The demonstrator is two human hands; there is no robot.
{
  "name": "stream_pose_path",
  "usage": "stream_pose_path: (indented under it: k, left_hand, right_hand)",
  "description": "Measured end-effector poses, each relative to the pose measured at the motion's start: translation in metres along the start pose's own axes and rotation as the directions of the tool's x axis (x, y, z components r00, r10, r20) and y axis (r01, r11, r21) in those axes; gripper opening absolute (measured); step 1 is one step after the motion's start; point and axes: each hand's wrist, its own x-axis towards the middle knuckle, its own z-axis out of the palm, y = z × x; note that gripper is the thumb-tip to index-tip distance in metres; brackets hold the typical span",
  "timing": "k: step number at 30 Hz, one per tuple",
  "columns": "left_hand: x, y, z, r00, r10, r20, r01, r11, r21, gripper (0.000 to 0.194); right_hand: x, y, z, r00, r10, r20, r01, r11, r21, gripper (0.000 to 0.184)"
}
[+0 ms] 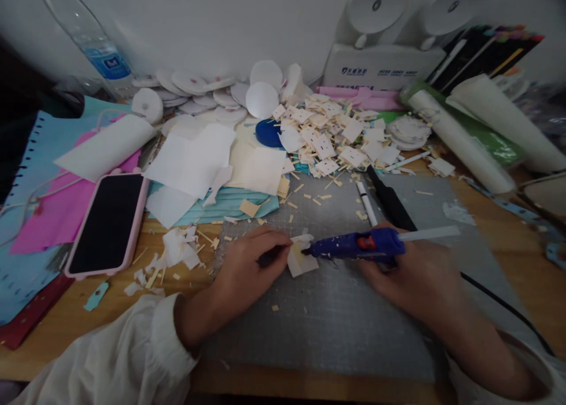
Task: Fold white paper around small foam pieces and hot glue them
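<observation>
My right hand (415,278) is closed round a blue hot glue gun (358,244) with a white glue stick (428,233) in its back. The gun's nozzle touches a small white paper piece (301,262) lying on the grey cutting mat (336,316). My left hand (250,263) is closed, pinching a thin dark tool (269,256) against the left edge of that paper piece. Both sleeves are white.
A phone (108,222) in a pink case lies at the left on pink and blue paper. A heap of small cut paper squares (336,140), white discs (260,98), a blue lid (267,132), a pen (366,201), paper rolls (460,140) and a water bottle (95,45) crowd the back.
</observation>
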Motion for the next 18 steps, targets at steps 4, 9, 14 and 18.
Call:
stream_pose_path:
  k: [4, 9, 14, 18]
  left_hand:
    - [0.0, 0.0, 0.0, 1.0, 0.005, -0.001, -0.005, 1.0, -0.007, 0.015]
    - [0.0, 0.0, -0.001, 1.0, 0.0, 0.005, 0.0, 1.0, -0.006, 0.014]
    - [0.0, 0.0, -0.001, 1.0, -0.004, 0.012, 0.004, 1.0, 0.013, 0.014]
    - [-0.001, 0.001, 0.0, 1.0, 0.0, -0.008, 0.0, 1.0, 0.0, 0.013]
  right_hand:
    - [0.0, 0.002, -0.003, 0.999, -0.036, -0.017, 0.036, 0.999, -0.006, 0.027]
    - [-0.004, 0.006, -0.003, 0.996, -0.088, -0.03, 0.087, 0.996, -0.025, 0.033]
    - [-0.004, 0.009, -0.006, 0.992, -0.124, -0.013, 0.125, 0.992, 0.002, 0.031]
    - [-0.002, 0.01, -0.009, 0.991, -0.132, -0.017, 0.133, 0.989, 0.065, 0.023]
